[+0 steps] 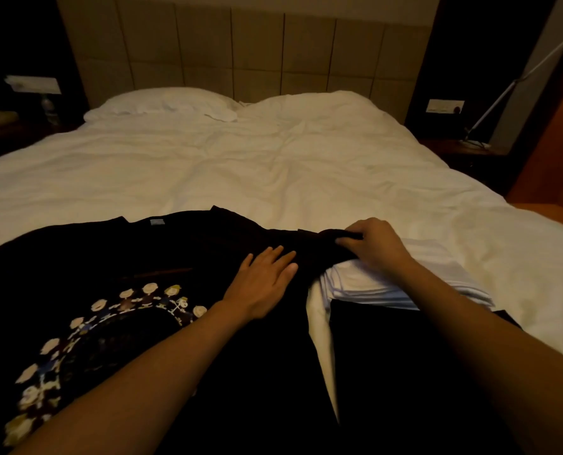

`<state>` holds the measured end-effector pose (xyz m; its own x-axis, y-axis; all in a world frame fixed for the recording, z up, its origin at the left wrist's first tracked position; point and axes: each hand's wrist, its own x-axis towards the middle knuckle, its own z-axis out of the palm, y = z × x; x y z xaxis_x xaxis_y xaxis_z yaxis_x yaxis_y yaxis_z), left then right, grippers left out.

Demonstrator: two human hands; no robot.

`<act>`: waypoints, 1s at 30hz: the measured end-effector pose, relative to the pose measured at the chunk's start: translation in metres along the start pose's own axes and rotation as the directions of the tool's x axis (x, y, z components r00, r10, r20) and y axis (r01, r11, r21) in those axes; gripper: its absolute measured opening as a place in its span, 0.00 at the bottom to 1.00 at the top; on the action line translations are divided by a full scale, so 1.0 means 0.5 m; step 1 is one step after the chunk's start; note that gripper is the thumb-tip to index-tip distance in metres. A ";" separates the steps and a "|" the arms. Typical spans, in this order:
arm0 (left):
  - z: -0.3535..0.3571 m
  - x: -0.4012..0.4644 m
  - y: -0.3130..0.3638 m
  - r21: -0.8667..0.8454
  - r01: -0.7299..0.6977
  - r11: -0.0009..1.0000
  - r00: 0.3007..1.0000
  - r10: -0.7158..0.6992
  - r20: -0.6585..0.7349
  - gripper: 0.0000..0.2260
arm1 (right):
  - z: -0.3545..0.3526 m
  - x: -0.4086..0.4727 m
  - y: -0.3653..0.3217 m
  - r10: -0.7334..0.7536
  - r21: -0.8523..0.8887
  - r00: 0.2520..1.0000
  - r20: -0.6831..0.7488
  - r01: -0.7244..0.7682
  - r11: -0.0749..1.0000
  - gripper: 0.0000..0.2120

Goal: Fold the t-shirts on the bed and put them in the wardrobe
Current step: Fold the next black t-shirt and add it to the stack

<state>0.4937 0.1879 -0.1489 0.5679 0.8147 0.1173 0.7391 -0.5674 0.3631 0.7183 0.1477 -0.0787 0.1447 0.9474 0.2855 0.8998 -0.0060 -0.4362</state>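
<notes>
A black shirt (162, 277) is spread on the bed (273, 165). It is pressed flat by the left hand (263, 284), fingers straight. Its sleeve (326, 239) is pinched by the right hand (375, 244), fingers curled.

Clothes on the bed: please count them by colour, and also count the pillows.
Black garments: 2, the printed black t-shirt and a black garment nearer.
White folded garment: 1
Pillows: 1 clearly visible
Total: 4
</notes>
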 end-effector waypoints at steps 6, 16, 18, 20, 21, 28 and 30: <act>-0.010 0.020 0.007 -0.026 0.054 0.998 0.997 -0.056 -0.062 0.25 | -0.064 0.046 -0.012 0.277 0.550 0.952 -0.126 -0.166 0.819 0.07; 0.004 0.061 0.016 0.065 0.151 0.986 0.987 -0.154 0.043 0.26 | -0.061 0.091 0.024 0.593 0.675 0.777 0.213 -0.556 0.486 0.15; 0.015 0.062 0.012 0.115 0.157 0.981 0.984 -0.165 0.062 0.26 | -0.047 0.074 0.026 0.575 0.596 0.744 0.341 -0.644 0.479 0.19; 0.022 0.064 0.010 0.130 0.157 0.979 0.985 -0.164 0.051 0.26 | -0.037 0.063 0.025 0.548 0.536 0.758 0.354 -0.645 0.545 0.21; 0.024 0.065 0.009 0.132 0.158 0.979 0.985 -0.166 0.049 0.25 | -0.033 0.062 0.024 0.531 0.523 0.785 0.319 -0.613 0.592 0.20; -0.010 0.070 0.012 0.114 0.255 0.960 0.966 -0.250 -0.060 0.27 | -0.040 0.071 0.007 0.559 0.706 0.824 0.096 -0.452 0.545 0.01; -0.016 0.071 0.003 0.130 0.297 0.946 0.955 -0.292 -0.055 0.29 | -0.042 0.071 0.026 0.598 0.727 0.794 0.107 -0.473 0.498 0.03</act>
<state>0.5121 0.2168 -0.1368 0.3064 0.9502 0.0564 0.9150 -0.3104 0.2577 0.7438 0.1747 -0.0562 0.6089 0.7833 -0.1254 0.0807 -0.2184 -0.9725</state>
